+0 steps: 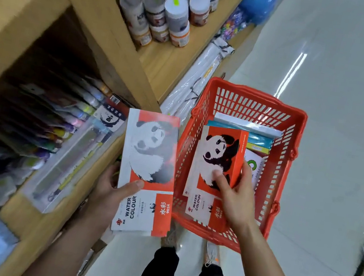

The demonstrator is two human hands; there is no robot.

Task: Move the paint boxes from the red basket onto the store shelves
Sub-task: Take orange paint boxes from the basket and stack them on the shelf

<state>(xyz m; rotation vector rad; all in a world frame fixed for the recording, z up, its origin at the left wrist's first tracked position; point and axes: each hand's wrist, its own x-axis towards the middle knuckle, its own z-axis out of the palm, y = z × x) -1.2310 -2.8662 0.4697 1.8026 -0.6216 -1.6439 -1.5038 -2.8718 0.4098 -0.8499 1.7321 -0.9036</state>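
Observation:
A red basket [254, 97] stands on the floor beside wooden store shelves [165, 62]. My left hand [110, 191] is shut on a white and orange panda watercolour box [148, 171], held in the air between the shelf edge and the basket. My right hand [236, 196] reaches into the basket and grips a second panda paint box [218, 159], tilted up inside it. Under and behind that box lie other boxes [258, 139], teal, yellow and white, partly hidden.
The lower shelf holds rows of paint tubes [66, 127] and a clear brush pack [74, 162]. Paint jars [164, 13] crowd the shelf further along. Plastic-wrapped rolls [198, 80] lie on the floor by the basket. My feet stand just behind the basket; pale tile floor [342, 93] stretches right.

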